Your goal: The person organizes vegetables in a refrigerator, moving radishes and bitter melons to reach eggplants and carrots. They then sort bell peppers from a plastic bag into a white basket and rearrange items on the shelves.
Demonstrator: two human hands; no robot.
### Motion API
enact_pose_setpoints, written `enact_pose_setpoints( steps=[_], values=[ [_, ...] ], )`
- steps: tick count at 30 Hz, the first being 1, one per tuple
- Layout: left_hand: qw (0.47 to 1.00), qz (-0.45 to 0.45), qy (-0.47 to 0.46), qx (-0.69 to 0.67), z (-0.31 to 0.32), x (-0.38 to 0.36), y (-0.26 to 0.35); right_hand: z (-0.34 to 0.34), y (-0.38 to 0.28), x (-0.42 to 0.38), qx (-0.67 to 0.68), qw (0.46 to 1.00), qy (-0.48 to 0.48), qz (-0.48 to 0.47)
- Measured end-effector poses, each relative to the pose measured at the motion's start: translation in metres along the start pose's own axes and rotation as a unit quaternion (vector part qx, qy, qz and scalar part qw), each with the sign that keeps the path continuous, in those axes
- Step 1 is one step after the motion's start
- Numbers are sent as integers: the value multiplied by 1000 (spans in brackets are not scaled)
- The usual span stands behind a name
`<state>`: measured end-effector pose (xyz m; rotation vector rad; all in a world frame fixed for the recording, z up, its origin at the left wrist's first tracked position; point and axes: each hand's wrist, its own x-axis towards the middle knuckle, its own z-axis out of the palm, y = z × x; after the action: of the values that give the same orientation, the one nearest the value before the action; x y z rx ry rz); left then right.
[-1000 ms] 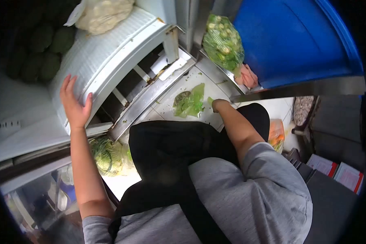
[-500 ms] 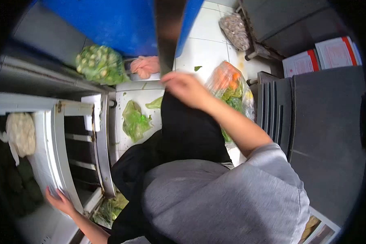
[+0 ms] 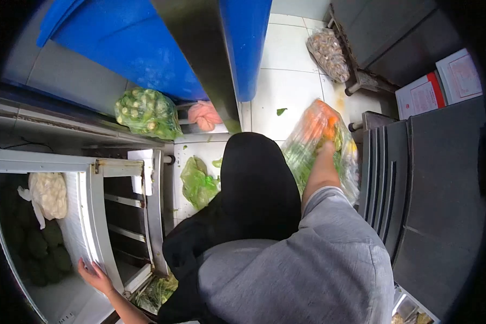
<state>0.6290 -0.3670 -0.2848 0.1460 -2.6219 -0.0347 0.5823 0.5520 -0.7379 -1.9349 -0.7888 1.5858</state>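
My left hand (image 3: 95, 277) rests on the white frame of an open cabinet (image 3: 95, 227), fingers spread and nothing in them. Inside, beyond that hand, are a knotted bag of pale items (image 3: 48, 195) and several dark, rounded things (image 3: 38, 243) in shadow. On the right, my right hand (image 3: 328, 149) reaches down into a large clear plastic bag (image 3: 299, 141) on the floor. Orange carrots (image 3: 325, 120) and leafy greens show through this bag. The fingers of that hand are hidden among the contents, so their grip cannot be seen.
A crumpled green plastic bag (image 3: 197, 183) lies on white floor tiles by my knee. Further off are a bag of green-and-white vegetables (image 3: 148, 112), a pink bag (image 3: 205, 115), a blue bin (image 3: 129, 48), a metal post (image 3: 205, 54), a bag of brownish items (image 3: 328, 54) and boxes (image 3: 420, 97).
My right hand has swung from over my knee to the right and down into the carrot bag. My left hand stays on the cabinet frame. The whole view has shifted slightly.
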Motion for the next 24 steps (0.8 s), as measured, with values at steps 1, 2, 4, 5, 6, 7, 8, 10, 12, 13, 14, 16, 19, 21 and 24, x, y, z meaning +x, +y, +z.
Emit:
enact_pose_setpoints(
  steps=[1,2,4,5,6,7,8,10,12,13,14,16,19,21,24],
  values=[
    [1000,5,-1,5,0,0,-1,-9,1,13,3,999,-29,23],
    [1000,14,5,3,1,2,-2,-19,6,19,7,997,-55,46],
    [1000,14,-2,-8,4,1,-7,-35,-17,-5,-34,975,-151,158],
    [1000,-6,-15,-11,3,2,-6,-35,-17,-5,-47,972,-174,150],
    [1000,-4,-10,-11,3,1,-5,-35,-16,-5,-60,968,-197,142],
    [1000,-7,-17,-18,3,1,-3,-34,-16,-5,-55,968,-200,143],
    [999,-10,-23,-25,4,3,-1,-33,-18,-7,-29,982,-151,112],
    [1000,4,-17,-17,8,3,-4,-26,-28,-11,21,997,-53,48],
    [1000,18,-18,-4,1,6,-1,-21,-29,-17,57,995,-32,74],
    [1000,13,-20,-16,0,5,3,-20,-31,-22,115,992,-47,18],
    [999,7,-20,-32,1,4,8,-19,-36,-15,175,982,-62,-40],
    [999,9,-11,-41,1,2,7,-26,-55,-10,141,979,-82,-122],
    [999,8,2,-48,-4,3,3,-35,-83,-35,197,956,-69,-207],
    [998,0,12,-55,-4,4,-4,-66,-113,-64,-22,923,-15,-384],
    [998,-7,34,-52,1,-4,-21,-102,-171,-128,-329,817,-34,-471]
  ],
)
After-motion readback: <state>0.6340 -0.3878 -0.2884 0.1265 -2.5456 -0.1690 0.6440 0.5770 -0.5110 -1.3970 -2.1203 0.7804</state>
